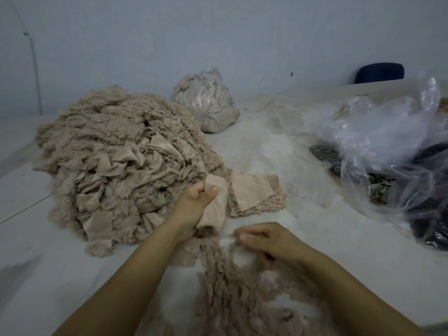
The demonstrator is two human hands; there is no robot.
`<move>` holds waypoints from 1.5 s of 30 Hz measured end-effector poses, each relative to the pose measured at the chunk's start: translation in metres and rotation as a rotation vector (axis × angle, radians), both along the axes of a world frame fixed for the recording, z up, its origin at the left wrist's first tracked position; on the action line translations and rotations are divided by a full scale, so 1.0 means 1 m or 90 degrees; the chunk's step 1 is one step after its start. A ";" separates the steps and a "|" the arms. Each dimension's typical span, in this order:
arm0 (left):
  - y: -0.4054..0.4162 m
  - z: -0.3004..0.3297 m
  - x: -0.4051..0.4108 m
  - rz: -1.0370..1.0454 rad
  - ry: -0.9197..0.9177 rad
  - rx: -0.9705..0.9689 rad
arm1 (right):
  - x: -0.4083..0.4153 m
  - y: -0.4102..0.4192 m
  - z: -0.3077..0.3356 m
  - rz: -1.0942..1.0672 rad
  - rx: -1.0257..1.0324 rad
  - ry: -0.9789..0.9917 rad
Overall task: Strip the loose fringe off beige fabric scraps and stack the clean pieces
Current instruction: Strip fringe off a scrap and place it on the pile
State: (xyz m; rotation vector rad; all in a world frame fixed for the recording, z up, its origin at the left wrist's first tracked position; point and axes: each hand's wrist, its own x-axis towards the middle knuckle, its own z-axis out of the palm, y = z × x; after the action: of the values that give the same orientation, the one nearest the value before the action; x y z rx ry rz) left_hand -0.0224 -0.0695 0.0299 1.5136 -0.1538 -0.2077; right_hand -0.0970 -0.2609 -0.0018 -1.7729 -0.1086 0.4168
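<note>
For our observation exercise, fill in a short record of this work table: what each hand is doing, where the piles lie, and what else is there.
left hand: grips a beige scrap
right hand: fingers curled, pinching fringe
big pile: unsorted scraps, left of the hands
clean stack: flat pieces, just right of the held scrap
tied bag: behind the big pile
loose plastic bags: far right
</note>
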 end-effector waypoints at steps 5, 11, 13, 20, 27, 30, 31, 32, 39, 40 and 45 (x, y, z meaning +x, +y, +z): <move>-0.023 0.007 0.001 0.005 0.001 -0.095 | 0.001 0.022 -0.008 -0.033 0.051 -0.006; -0.041 0.023 0.012 -0.061 -0.028 -0.112 | 0.025 0.005 0.010 -0.231 0.436 0.181; -0.051 0.029 0.015 -0.058 -0.065 -0.071 | 0.037 0.003 0.019 -0.280 0.494 0.101; -0.057 0.029 0.044 0.000 -0.137 0.141 | 0.072 -0.017 0.040 -0.482 0.235 -0.123; -0.060 0.038 0.051 -0.127 -0.056 -0.068 | 0.077 -0.017 0.036 -0.244 0.155 -0.045; -0.055 0.035 0.059 -0.088 -0.056 -0.052 | 0.080 -0.025 0.031 -0.284 0.257 -0.028; -0.053 0.030 0.063 -0.069 -0.049 -0.019 | 0.082 -0.027 0.029 -0.321 0.268 -0.029; -0.050 0.025 0.066 -0.050 -0.038 0.028 | 0.085 -0.029 0.027 -0.362 0.251 -0.039; 0.011 -0.003 0.073 -0.184 -0.078 0.736 | 0.082 -0.018 0.013 -0.503 -0.187 -0.329; 0.017 -0.004 0.070 -0.180 -0.092 0.764 | 0.078 -0.009 0.010 -0.456 -0.176 -0.375; 0.028 0.008 0.049 -0.129 -0.037 0.368 | 0.064 0.044 -0.002 -0.141 -0.207 -0.366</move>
State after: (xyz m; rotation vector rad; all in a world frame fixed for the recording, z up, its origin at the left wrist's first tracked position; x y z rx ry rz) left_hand 0.0270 -0.0420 0.0375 2.0810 -0.3131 -0.3941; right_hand -0.0328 -0.2169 -0.0042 -2.1573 -0.2565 -0.2596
